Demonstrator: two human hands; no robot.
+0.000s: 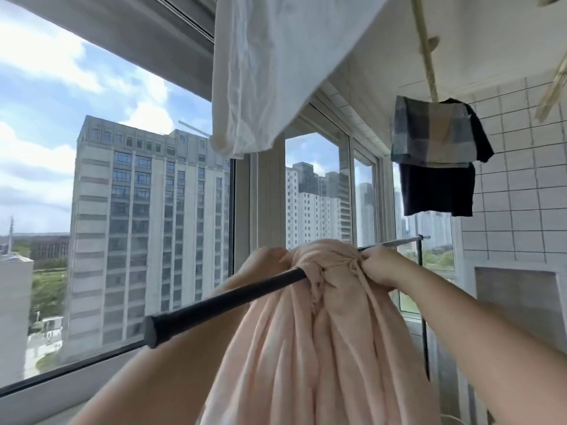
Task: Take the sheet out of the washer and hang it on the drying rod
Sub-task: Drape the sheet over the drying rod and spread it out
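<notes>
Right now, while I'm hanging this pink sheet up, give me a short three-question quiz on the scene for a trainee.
1. True or false: the pink sheet is spread flat along the black rod.
2. Which hand grips the sheet on the side toward the rod's near end cap? A) left hand B) right hand C) neither
3. Fill in: above the rod, by the tiled wall, hang a plaid cloth and a dark ____.

Key
1. False: it is bunched in a clump over the rod.
2. A
3. Garment
</notes>
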